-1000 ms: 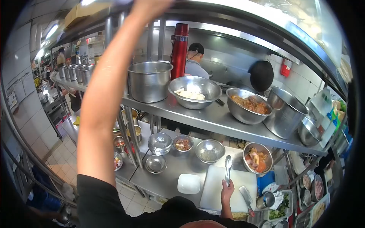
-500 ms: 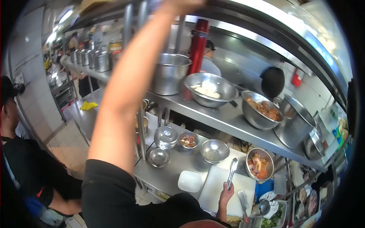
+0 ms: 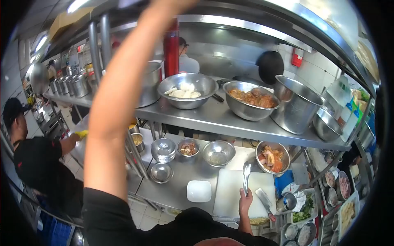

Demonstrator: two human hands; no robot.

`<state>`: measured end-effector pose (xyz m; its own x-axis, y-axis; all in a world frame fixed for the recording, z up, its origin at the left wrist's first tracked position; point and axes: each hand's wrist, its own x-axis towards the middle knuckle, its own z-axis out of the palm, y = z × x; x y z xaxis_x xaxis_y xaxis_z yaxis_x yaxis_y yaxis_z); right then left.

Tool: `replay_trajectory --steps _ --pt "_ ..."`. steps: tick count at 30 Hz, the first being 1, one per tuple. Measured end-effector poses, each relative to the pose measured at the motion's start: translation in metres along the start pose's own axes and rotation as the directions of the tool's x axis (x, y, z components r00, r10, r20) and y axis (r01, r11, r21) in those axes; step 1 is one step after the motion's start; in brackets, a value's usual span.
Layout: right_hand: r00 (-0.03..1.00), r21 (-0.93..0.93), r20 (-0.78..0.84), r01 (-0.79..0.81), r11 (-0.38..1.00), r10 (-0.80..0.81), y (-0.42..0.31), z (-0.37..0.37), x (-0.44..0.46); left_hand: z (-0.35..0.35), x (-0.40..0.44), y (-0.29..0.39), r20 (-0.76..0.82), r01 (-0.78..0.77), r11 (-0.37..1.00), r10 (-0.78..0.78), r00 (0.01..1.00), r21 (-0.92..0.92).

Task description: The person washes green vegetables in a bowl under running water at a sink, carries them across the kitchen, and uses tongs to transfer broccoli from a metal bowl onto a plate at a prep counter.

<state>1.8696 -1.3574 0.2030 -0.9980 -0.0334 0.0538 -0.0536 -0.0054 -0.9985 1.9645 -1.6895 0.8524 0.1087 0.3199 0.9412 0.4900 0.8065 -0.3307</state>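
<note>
Raised high toward the top shelf, my left hand [image 3: 174,3] is cut off by the frame's upper edge, so its fingers are hidden. My right hand [image 3: 245,200] is closed around metal tongs [image 3: 246,176], which point away from me over a white cutting board [image 3: 230,192]. To the right of the tongs, a cleaver [image 3: 264,198] with a reddish handle lies on the board. A white square bowl [image 3: 199,191] sits left of the board. Beyond the board stands a metal bowl of orange-coloured meat pieces [image 3: 271,160].
A steel shelf [image 3: 197,120] crosses above the counter, bearing a bowl of white pieces [image 3: 183,94], a bowl of brown food [image 3: 251,98] and a tall pot [image 3: 292,108]. A co-worker [image 3: 43,164] stands at the left, another person [image 3: 188,63] behind the shelf. Greens [image 3: 304,211] lie at the lower right.
The view has swung about. The co-worker at the left, out of view at first, now reaches toward a yellow cloth. My left arm stays raised, and my right hand still holds the tongs.
</note>
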Motion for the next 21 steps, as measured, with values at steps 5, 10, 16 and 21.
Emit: replay_trajectory --steps 5,10,16,21 --pt "0.997 -0.018 0.073 0.024 1.000 -0.023 -0.016 0.020 0.002 0.102 0.004 0.047 -0.193 -0.421 0.877 0.465 0.864 0.230" --pt "0.995 -0.039 0.099 -0.004 0.999 0.008 -0.045 0.031 -0.006 0.087 0.003 0.028 -0.072 -0.554 0.755 0.611 0.788 0.350" --pt "0.992 -0.051 -0.011 0.121 0.991 -0.122 0.010 0.003 0.020 -0.038 -0.011 0.006 0.168 -0.469 0.825 0.438 0.883 0.315" --pt "0.991 -0.067 -0.096 0.086 0.994 -0.092 0.014 -0.027 0.008 -0.080 -0.036 -0.060 -0.042 0.222 0.960 -0.232 0.972 -0.173"
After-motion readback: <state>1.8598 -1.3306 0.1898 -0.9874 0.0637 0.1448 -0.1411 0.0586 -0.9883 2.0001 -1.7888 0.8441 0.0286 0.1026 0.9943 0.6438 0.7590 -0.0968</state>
